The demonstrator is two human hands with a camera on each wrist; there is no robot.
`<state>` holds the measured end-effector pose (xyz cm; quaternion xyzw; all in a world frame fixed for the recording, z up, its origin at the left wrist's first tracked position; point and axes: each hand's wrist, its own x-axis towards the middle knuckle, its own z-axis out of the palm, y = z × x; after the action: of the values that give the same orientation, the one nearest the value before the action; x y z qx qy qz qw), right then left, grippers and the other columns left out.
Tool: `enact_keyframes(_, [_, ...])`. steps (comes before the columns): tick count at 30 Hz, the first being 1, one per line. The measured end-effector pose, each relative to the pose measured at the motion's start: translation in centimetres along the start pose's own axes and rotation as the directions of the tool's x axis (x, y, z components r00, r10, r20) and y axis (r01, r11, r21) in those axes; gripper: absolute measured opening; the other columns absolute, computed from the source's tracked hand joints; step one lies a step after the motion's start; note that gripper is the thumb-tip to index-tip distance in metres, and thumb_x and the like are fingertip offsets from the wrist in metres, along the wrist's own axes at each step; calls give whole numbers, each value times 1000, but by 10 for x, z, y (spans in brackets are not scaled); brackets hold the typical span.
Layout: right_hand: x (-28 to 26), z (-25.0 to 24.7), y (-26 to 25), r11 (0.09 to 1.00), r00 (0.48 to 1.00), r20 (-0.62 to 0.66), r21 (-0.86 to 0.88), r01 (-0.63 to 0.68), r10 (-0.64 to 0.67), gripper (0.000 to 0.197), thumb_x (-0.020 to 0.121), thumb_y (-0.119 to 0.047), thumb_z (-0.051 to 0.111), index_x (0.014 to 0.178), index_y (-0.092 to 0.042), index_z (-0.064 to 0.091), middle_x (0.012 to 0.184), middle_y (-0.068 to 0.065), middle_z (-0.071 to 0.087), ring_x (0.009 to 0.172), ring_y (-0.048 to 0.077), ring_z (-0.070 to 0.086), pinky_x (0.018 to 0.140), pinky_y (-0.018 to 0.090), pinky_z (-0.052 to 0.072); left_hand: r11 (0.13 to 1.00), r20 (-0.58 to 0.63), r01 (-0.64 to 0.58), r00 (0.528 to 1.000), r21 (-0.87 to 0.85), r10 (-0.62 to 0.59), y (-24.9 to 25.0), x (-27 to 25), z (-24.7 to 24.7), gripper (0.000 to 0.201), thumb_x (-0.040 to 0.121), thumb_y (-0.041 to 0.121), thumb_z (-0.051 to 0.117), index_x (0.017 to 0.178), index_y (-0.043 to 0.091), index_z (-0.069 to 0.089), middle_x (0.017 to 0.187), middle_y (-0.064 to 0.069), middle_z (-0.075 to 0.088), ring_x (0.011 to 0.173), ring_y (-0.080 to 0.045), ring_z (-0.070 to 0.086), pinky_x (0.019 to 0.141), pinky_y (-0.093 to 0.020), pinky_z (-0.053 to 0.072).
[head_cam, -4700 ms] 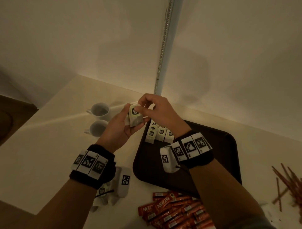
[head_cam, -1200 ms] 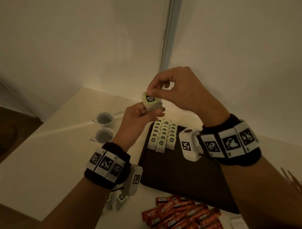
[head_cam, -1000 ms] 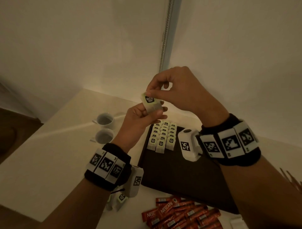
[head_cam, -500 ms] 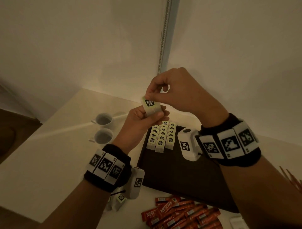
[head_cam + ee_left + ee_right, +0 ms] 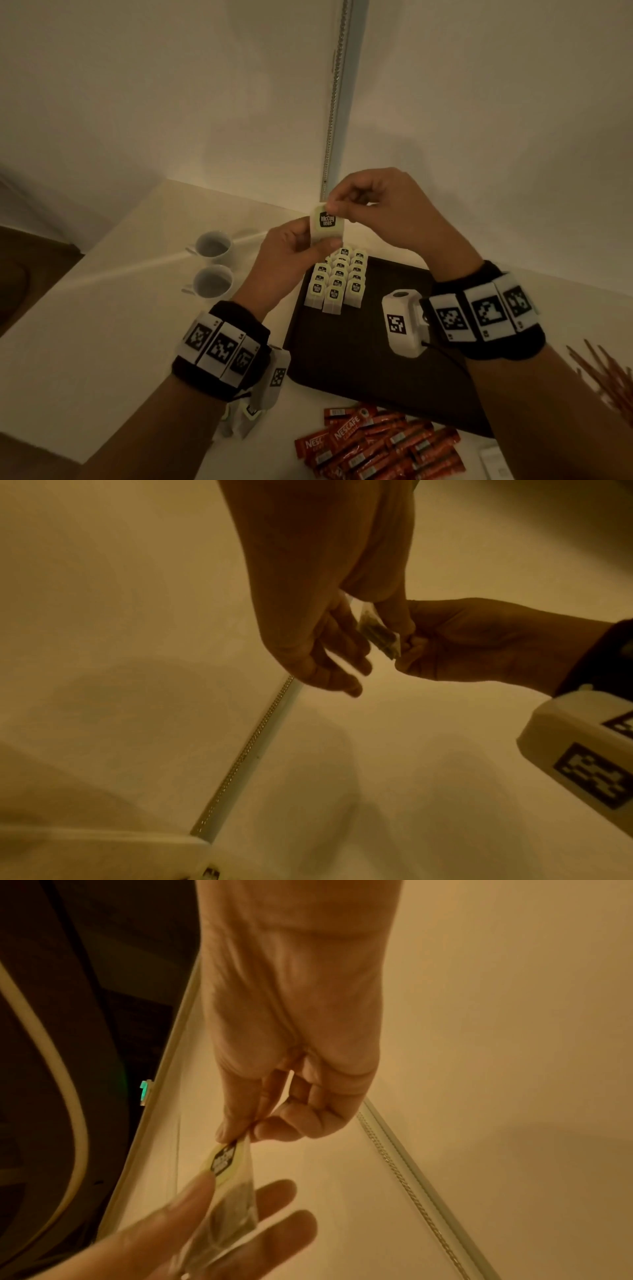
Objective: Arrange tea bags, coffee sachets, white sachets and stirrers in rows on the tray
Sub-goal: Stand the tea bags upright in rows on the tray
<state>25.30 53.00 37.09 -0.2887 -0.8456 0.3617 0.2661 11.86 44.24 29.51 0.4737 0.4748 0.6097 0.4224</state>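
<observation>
Both hands hold one tea bag [image 5: 327, 224] in the air above the tray's far left corner. My right hand [image 5: 346, 205] pinches its top edge between thumb and forefinger. My left hand [image 5: 308, 240] grips its lower part. The tea bag [image 5: 230, 1183] shows its dark label in the right wrist view, and the tea bag [image 5: 378, 634] is seen edge-on in the left wrist view. Rows of tea bags [image 5: 337, 281] stand on the dark tray [image 5: 363, 359]. Red coffee sachets [image 5: 373, 445] lie piled near the front. Brown stirrers [image 5: 603, 373] lie at the right.
Two white cups [image 5: 212, 263] stand left of the tray on the pale table [image 5: 102, 325]. A few loose tea bags [image 5: 243, 416] lie under my left wrist. A white sachet [image 5: 493, 460] pokes in at the bottom right. Walls meet in a corner behind.
The held tea bag and both hands have dropped slightly over the last second. The grip is unchanged. Since the oldest frame more tea bags stand in the rows on the tray.
</observation>
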Motion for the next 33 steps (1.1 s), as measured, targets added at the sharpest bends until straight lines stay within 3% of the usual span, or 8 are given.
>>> enact_keyframes(4, [-17, 5, 33, 993, 993, -20, 36, -115, 116, 1, 82, -21, 70, 82, -22, 70, 75, -9, 67, 63, -2, 58, 58, 8, 43, 978, 18, 120, 992, 171, -125, -24, -10, -12, 34, 82, 15, 70, 111, 32, 61, 111, 6, 69, 99, -9, 66, 80, -24, 50])
enact_keyframes(9, [-50, 25, 114, 896, 890, 112, -98, -433, 442, 6, 87, -18, 64, 91, -22, 66, 90, -6, 65, 73, 5, 61, 58, 12, 46, 909, -5, 313, 946, 274, -324, -52, -57, -55, 23, 74, 45, 65, 96, 39, 68, 101, 4, 71, 88, -14, 69, 74, -25, 52])
enact_keyframes(13, [-70, 51, 171, 791, 762, 214, -181, -584, 611, 17, 90, -16, 59, 105, -10, 64, 93, -1, 63, 75, 4, 59, 57, 12, 44, 835, -129, 469, 883, 287, -452, -68, -106, -86, 15, 87, 23, 66, 102, 21, 69, 96, 2, 73, 85, -18, 68, 81, -36, 52])
enact_keyframes(17, [-75, 72, 203, 720, 669, 273, -194, -666, 692, 21, 91, -17, 59, 109, -8, 62, 91, 0, 62, 76, 6, 59, 60, 14, 44, 781, -259, 582, 809, 226, -528, -81, -150, -114, 11, 88, 18, 66, 97, 20, 71, 91, -4, 74, 83, -26, 68, 70, -27, 53])
enact_keyframes(19, [-73, 80, 211, 720, 692, 201, -165, -674, 694, 18, 90, -16, 60, 106, -8, 63, 92, 1, 62, 75, 6, 59, 60, 15, 46, 744, -333, 632, 765, 217, -552, -87, -168, -125, 17, 93, 5, 55, 100, 13, 68, 89, -7, 74, 79, -26, 67, 68, -30, 50])
enact_keyframes(23, [-68, 88, 215, 729, 729, 32, -71, -681, 684, 12, 88, -11, 63, 98, -4, 62, 85, 2, 62, 68, 6, 57, 59, 14, 49, 689, -436, 697, 692, 197, -575, -91, -193, -145, 19, 94, 4, 50, 96, 13, 67, 84, -5, 74, 81, -32, 65, 74, -37, 46])
enact_keyframes(27, [-65, 92, 219, 744, 747, -19, -72, -664, 664, 12, 87, -11, 64, 96, -4, 63, 80, 1, 62, 64, 7, 57, 57, 14, 48, 693, -473, 699, 678, 179, -562, -92, -207, -153, 21, 96, 4, 46, 99, 11, 65, 80, -2, 73, 82, -34, 63, 74, -37, 45])
enact_keyframes(33, [-58, 97, 222, 748, 755, -75, -96, -656, 652, 12, 86, -9, 65, 96, -4, 63, 95, 11, 66, 78, 14, 59, 64, 18, 49, 700, -480, 699, 669, 147, -568, -94, -212, -153, 21, 96, 3, 45, 99, 11, 65, 78, -1, 73, 81, -34, 62, 73, -36, 44])
